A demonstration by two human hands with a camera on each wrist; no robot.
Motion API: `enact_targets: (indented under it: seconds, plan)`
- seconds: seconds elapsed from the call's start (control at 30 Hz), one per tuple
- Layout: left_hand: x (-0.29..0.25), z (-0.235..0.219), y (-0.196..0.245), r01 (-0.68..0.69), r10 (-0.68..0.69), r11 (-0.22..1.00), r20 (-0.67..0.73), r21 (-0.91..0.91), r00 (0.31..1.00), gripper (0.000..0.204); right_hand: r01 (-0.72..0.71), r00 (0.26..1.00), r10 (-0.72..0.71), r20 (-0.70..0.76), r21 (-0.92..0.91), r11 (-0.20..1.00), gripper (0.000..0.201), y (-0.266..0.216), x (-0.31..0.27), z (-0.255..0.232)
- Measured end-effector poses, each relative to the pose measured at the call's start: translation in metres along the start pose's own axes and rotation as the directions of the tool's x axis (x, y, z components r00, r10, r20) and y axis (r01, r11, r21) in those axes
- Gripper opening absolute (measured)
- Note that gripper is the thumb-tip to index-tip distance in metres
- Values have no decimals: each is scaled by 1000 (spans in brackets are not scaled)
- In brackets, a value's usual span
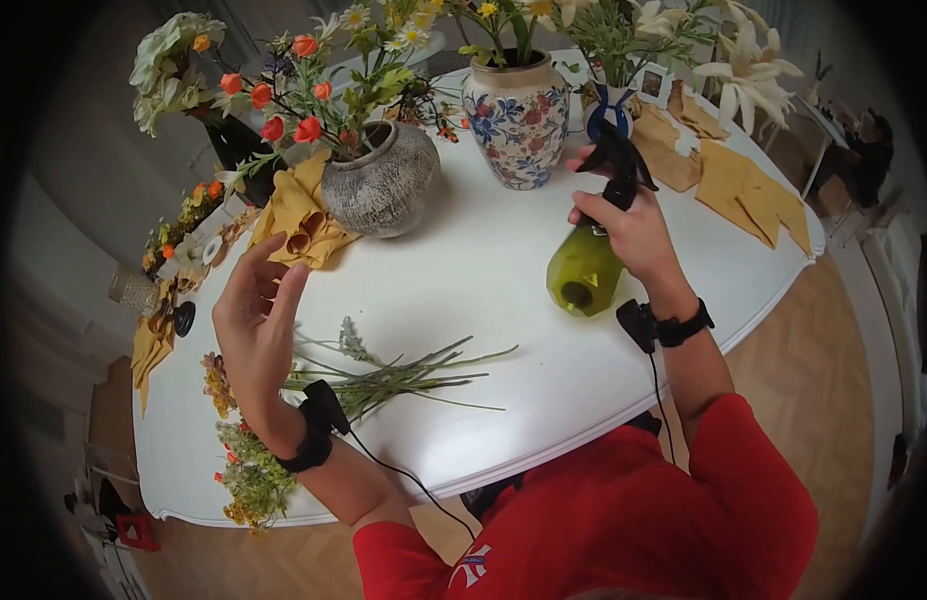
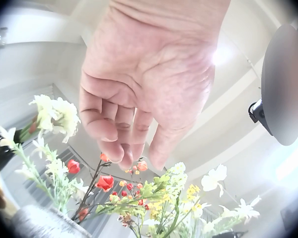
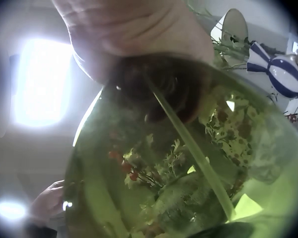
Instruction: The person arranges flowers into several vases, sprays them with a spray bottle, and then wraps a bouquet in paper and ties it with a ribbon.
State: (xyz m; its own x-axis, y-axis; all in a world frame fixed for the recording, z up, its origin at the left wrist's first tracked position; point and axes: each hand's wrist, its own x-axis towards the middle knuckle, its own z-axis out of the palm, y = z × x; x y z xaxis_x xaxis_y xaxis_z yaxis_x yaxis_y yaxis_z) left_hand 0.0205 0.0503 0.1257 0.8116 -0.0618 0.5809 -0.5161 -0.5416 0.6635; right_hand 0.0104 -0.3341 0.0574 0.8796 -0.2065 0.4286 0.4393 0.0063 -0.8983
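My right hand (image 1: 634, 235) grips a green spray bottle (image 1: 584, 275) by the neck under its black trigger head (image 1: 619, 165). Through the see-through green wall of the bottle (image 3: 154, 198), the right wrist view shows a dip tube (image 3: 193, 148). My left hand (image 1: 259, 320) is raised over the table's left side, fingers loosely bent, holding nothing; its palm shows in the left wrist view. Beyond it stands a rough grey vase (image 1: 384, 180) with orange and white flowers. A floral-patterned vase (image 1: 519, 120) stands between that and the bottle.
Cut stems (image 1: 414, 375) lie on the white table (image 1: 484, 270), with loose flowers (image 1: 254, 480) at its left edge. A yellow cloth (image 1: 299, 215) bunches beside the grey vase. More yellow cloth (image 1: 749, 190) lies right. A blue-and-white vase (image 1: 611, 110) and a dark vase (image 1: 239, 150) stand behind.
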Motion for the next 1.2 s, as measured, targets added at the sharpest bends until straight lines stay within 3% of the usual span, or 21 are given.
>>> enact_targets:
  seconds: [0.27, 0.43, 0.57, 0.83, 1.03, 1.2]
  plan:
    - [0, 1, 5, -1, 0, 999, 30, 37, 1000, 34, 161, 972, -180, -154, -123, 979, 55, -46, -33, -16]
    - [-1, 5, 5, -18, 18, 1000, 20, 26, 1000, 32, 284, 932, -328, -156, -249, 926, 53, -71, -8, -23]
    - [-2, 0, 10, 63, -68, 996, 79, 59, 995, 37, 392, 875, -458, -158, -324, 861, 42, -87, 26, -23]
    - [0, 3, 8, 58, -64, 996, 90, 68, 994, 38, 393, 889, -440, -127, -279, 876, 37, -96, 61, -29]
    - [0, 4, 7, 52, -60, 996, 103, 78, 993, 37, 389, 889, -437, -134, -281, 878, 38, -71, 67, -34]
    - [0, 7, 9, 46, -56, 993, 95, 106, 994, 37, 268, 927, -332, -173, -312, 911, 39, -55, 57, -32]
